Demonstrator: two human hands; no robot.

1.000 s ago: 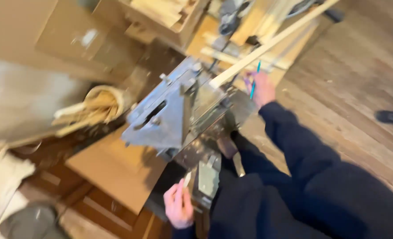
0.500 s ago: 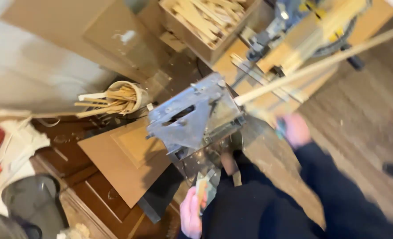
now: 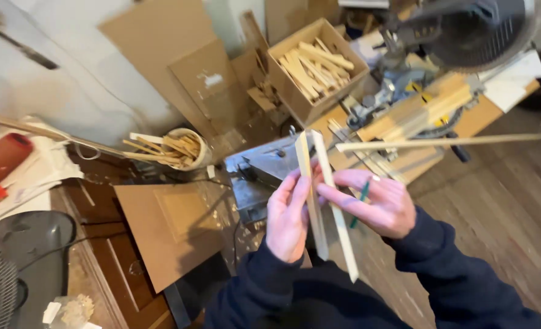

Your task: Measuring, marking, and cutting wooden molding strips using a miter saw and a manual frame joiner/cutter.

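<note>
Strips: two pale, flat wood strips (image 3: 325, 201), tips meeting at 12 o'clock; left hand (image 3: 288, 216) and right hand (image 3: 377, 204) each pinch one, grip closed; right also holds green pencil (image 3: 360, 204).

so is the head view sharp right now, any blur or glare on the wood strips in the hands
Head view: the two pale wood strips and both hands, left and right, read fairly crisp; the mitre saw at top right is softer and dark; the white wall looks bright but not blown out; no strong glare on the strips.

Soft, even workshop light, mild motion blur

Brightest was the pale wall (image 3: 69, 73) at ten o'clock; the saw (image 3: 465, 30) at one o'clock smeared, and corners dimmed and stretched.
</note>
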